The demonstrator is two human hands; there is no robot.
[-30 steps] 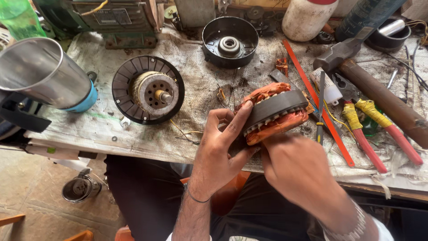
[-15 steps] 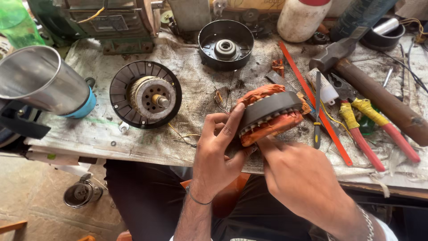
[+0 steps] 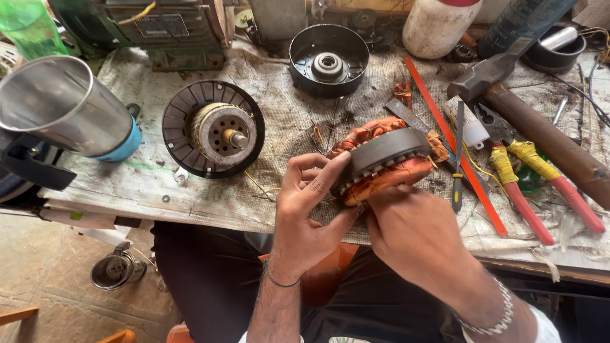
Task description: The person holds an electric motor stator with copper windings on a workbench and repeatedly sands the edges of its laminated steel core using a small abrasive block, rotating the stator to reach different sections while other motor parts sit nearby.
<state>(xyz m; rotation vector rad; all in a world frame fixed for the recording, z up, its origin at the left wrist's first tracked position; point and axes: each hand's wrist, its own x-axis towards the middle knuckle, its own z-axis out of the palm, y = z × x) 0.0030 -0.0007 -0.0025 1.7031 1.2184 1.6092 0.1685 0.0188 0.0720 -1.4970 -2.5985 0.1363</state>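
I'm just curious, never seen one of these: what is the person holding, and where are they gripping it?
A motor stator, a dark ring with copper windings. The left hand pinches its near-left edge, and the right hand supports it from below.

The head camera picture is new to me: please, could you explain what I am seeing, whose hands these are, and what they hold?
The camera sits on a person's head and looks down at a cluttered workbench covered in grey cloth. Both hands belong to that person. The left hand and the right hand together hold a dark metal ring wound with orange copper coils. On the bench lie a black round finned disc, a black metal bowl-shaped housing, yellow-and-red-handled pliers and a shiny steel cup.
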